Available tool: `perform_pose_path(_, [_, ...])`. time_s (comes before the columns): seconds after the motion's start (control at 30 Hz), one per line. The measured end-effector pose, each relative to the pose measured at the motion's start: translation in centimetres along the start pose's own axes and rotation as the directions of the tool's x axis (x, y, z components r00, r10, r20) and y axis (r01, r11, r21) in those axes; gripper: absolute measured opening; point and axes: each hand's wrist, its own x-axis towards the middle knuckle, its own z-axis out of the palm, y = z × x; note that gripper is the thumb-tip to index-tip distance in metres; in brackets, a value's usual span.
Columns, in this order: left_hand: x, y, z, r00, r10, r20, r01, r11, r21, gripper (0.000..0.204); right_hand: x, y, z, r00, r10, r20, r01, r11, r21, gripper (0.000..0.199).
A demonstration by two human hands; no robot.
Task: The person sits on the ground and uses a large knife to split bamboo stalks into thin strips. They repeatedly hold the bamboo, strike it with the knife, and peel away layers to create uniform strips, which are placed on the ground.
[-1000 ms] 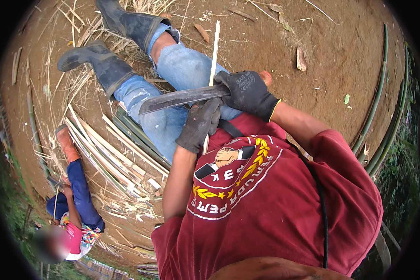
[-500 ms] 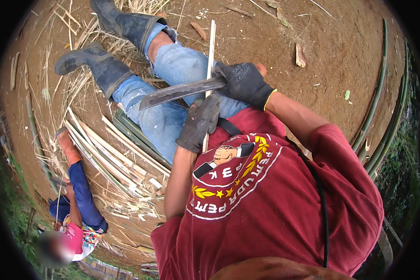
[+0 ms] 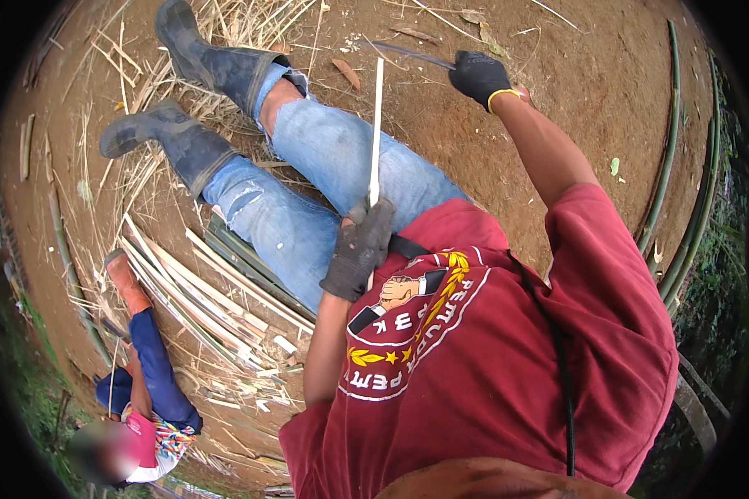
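My left hand (image 3: pixel 359 248), in a dark work glove, is closed around a pale bamboo strip (image 3: pixel 377 125) close to my waist. The strip points away from me, across my jeans, with its far end free. My right hand (image 3: pixel 481 79), in a black glove with a yellow cuff, is stretched out ahead over the soil. It grips a long-bladed machete (image 3: pixel 408 54) whose handle is hidden in the fist. The blade points left, beyond the strip's far tip; whether the two touch is hard to tell.
Split bamboo strips (image 3: pixel 200 287) lie beside my left leg, with dark green bamboo pieces (image 3: pixel 241 254) against them. Thin shavings (image 3: pixel 233 33) are scattered around my boots (image 3: pixel 171 137). Another person (image 3: pixel 154 358) sits at the lower left. Long green poles (image 3: pixel 666 141) lie at the right.
My right hand has swung the machete forward, away from my body, off the middle of the strip. The left hand, still gripping the strip, has shifted slightly nearer my body.
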Motion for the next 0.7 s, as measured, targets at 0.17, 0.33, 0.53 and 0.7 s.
perform_pose_path(0.17, [-0.4, 0.6, 1.6, 0.985, 0.151, -0.088, -0.116, 0.94, 0.32, 0.028, -0.4, 3.1, 2.4, 0.857, 0.279, 0.434, -0.504, 0.276, 0.818, 0.031])
perform_pose_path(0.33, [0.8, -1.6, 0.9, 0.918, 0.376, -0.125, -0.211, 0.73, 0.65, 0.03, -6.0, -0.4, -0.1, 0.933, 0.152, 0.327, -0.349, 0.156, 0.924, 0.021])
perform_pose_path(0.53, [0.9, 0.0, 1.1, 0.946, 0.316, -0.067, -0.192, 0.716, 0.672, 0.032, -13.6, -4.9, -0.9, 0.946, -0.255, -0.199, 0.317, 0.85, 0.421, 0.018])
perform_pose_path(0.7, [2.5, -2.6, -1.4, 0.748, 0.632, 0.203, -0.565, 0.445, 0.695, 0.026, -17.7, -9.1, -3.3, 0.849, -0.526, -0.042, 0.51, 0.796, 0.326, 0.021])
